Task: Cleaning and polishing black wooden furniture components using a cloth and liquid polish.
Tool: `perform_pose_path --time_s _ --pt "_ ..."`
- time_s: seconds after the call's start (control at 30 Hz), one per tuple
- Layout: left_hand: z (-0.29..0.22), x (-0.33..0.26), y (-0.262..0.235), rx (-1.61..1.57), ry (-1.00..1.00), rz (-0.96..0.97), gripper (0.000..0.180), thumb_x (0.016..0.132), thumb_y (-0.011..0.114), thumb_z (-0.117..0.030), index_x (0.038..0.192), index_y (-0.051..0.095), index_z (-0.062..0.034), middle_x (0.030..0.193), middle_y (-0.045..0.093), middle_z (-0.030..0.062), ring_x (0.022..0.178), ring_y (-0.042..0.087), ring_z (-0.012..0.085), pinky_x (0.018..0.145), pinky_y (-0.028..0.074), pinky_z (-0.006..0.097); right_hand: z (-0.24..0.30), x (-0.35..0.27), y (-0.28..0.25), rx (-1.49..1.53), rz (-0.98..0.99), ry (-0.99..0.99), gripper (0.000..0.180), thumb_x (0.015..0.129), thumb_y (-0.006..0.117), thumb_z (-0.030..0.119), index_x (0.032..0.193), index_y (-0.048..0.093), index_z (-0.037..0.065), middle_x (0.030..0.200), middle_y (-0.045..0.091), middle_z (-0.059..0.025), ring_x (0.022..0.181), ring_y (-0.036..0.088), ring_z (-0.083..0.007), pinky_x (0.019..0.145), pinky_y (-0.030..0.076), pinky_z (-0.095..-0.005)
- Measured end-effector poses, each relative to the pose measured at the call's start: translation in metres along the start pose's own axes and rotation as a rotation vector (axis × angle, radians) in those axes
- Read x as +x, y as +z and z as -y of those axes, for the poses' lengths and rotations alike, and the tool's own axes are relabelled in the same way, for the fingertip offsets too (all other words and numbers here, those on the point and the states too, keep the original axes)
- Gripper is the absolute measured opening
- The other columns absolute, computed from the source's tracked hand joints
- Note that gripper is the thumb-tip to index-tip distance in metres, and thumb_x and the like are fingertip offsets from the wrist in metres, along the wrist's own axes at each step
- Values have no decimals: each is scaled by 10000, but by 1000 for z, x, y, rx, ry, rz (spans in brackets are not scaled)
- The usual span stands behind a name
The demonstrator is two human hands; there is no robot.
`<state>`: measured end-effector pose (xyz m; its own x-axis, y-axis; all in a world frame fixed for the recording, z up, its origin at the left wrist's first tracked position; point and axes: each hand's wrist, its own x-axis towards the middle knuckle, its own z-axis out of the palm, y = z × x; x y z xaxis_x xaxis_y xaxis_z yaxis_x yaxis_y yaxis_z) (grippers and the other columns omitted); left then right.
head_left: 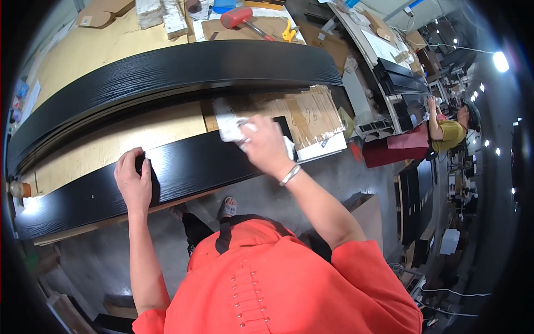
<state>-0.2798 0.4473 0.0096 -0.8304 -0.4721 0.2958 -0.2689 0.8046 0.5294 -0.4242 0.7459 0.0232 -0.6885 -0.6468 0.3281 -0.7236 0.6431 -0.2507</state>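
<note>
A long black wood-grain board (200,158) lies across the bench in front of me. My left hand (133,181) is on its left half, fingers hooked at the far edge and thumb on the top face. My right hand (268,146), a bracelet at its wrist, is closed round a crumpled white cloth (227,119) over the board's right end. The hand is slightly blurred, and part of the cloth is hidden under it. Beyond lies a second long black piece (167,69), its face grooved along the near side.
Torn cardboard (311,114) sits by the board's right end. A red mallet (236,18) and a yellow tool (289,32) lie at the back. A wooden knob-like piece (21,189) stands far left. At right, another person (445,131) works at a bench with stacked black boards (400,78).
</note>
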Motion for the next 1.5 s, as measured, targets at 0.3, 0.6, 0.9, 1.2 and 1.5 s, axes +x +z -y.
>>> perform_pose_path --time_s 0.3,0.6,0.9,1.2,1.5 --pt "1 0 0 -37 64 -76 190 865 678 -54 1054 666 -33 1085 680 122 1086 617 309 975 450 411 -21 1 -33 1298 -273 759 250 1004 595 197 1096 674 -22 956 691 -27 823 616 -69 721 492 -242" --pt "-44 -41 -47 -833 -207 76 141 900 688 -50 1007 688 41 820 702 51 765 637 108 708 509 264 138 60 17 1869 455 505 274 971 574 92 1194 644 -51 1103 702 -93 992 667 -144 892 527 -293" --pt "113 -43 -144 -935 -392 -131 61 888 689 -2 866 680 54 742 628 -36 696 535 33 620 436 207 231 126 57 1469 319 285 38 860 721 5 881 700 -18 812 670 -11 749 594 -87 725 474 -223" --pt "342 -38 -282 -1668 -354 -273 77 979 490 -61 970 552 -16 985 649 80 886 631 116 808 517 258 501 258 172 1408 640 48 131 929 640 117 914 643 -14 889 699 -71 799 626 -118 741 514 -269" --pt "450 -79 -332 -2235 -834 -554 149 989 595 -244 1015 648 -107 985 703 78 913 685 219 865 561 397 721 394 329 1056 653 -136 705 728 844 141 1335 531 -35 1288 603 -169 1133 614 -254 907 547 -346"
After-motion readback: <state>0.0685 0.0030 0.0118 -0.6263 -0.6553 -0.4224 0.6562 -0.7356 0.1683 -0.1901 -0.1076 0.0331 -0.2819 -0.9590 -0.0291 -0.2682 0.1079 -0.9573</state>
